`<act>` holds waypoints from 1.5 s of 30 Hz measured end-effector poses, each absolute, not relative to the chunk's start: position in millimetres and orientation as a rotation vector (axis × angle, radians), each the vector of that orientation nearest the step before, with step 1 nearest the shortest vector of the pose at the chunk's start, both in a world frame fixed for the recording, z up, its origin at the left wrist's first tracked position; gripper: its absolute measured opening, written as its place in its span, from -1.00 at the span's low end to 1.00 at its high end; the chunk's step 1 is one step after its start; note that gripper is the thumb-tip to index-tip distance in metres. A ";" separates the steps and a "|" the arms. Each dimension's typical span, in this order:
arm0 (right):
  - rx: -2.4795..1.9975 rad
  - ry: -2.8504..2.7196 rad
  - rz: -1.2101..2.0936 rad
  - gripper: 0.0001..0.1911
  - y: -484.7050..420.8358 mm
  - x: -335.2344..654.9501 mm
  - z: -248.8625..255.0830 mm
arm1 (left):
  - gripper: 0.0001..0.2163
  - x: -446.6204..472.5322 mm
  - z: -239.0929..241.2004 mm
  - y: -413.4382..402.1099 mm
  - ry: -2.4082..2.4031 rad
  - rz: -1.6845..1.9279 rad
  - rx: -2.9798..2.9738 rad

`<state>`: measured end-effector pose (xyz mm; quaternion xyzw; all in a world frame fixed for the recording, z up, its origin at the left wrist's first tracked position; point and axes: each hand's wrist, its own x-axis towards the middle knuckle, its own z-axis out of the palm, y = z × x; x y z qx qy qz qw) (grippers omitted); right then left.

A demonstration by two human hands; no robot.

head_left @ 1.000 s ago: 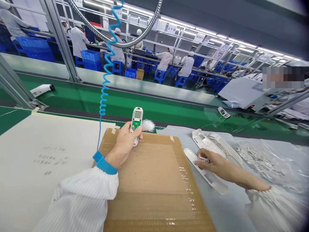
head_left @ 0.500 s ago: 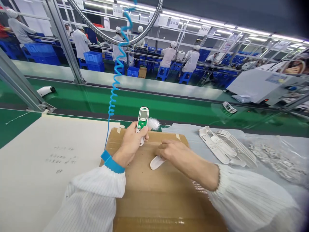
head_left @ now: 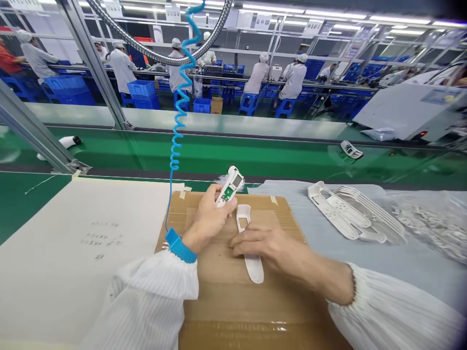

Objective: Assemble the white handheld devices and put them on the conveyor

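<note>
White paper [head_left: 54, 253]: spread well to the left of my left hand [head_left: 213, 211], with handwriting on it too blurred to read
Blue wrist strap [head_left: 181, 246]: around my wrist just behind the left hand, a coiled cord [head_left: 176, 136] rising from it
Left hand: thumb and fingers pinch the lower part of the handset [head_left: 231, 187], which sticks out past my fingertips, its screen and green board exposed
Handset tilt: it leans over to the right now, where half a second ago I had it nearly upright
Cardboard box [head_left: 219, 301]: beneath both my hands
White cover [head_left: 254, 270]: under my right hand [head_left: 268, 245] and over the box, its window end away from me; a second ago it was on the pale sheet [head_left: 328, 262] to the right
Right hand: fingers bent and close together across the cover's middle; I cannot tell whether they pinch it, and the small white piece they had a second ago does not show
Meaning: with cover and handset now near each other, I judge the work has shifted from fetching to handling both over the box
White casings [head_left: 333, 214]: beyond and to the right of my right hand, grouped on the pale sheet
Bag of small parts [head_left: 430, 221]: farther right still, well apart from that hand
</note>
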<state>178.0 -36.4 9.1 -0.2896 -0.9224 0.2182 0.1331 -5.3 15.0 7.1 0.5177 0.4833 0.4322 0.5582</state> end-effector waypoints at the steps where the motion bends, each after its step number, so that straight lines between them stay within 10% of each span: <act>1: -0.848 -2.624 0.584 -0.57 -38.3 176.2 8.2 | -0.83 -5.6 6.3 15.1 1.171 1.019 1.258; 10: -1.461 -2.409 0.068 -0.59 -58.5 217.0 -23.2 | -0.80 -6.5 1.8 17.5 1.278 0.975 1.361; 15: -1.604 -2.398 0.324 -0.45 -67.8 232.7 -20.0 | -0.82 -6.8 5.3 16.6 1.279 0.995 1.348; 24: -1.745 -2.207 0.582 -0.96 -51.6 204.9 3.9 | -0.86 -7.5 2.2 18.0 1.295 1.003 1.352; 33: -1.699 -2.199 0.768 -0.97 -50.2 187.6 16.8 | -0.87 -8.3 7.0 17.6 1.304 0.991 1.304; 45: -1.473 -2.452 -0.084 -0.78 -50.4 180.5 -21.1 | -0.88 -9.0 3.3 19.9 1.199 1.030 1.257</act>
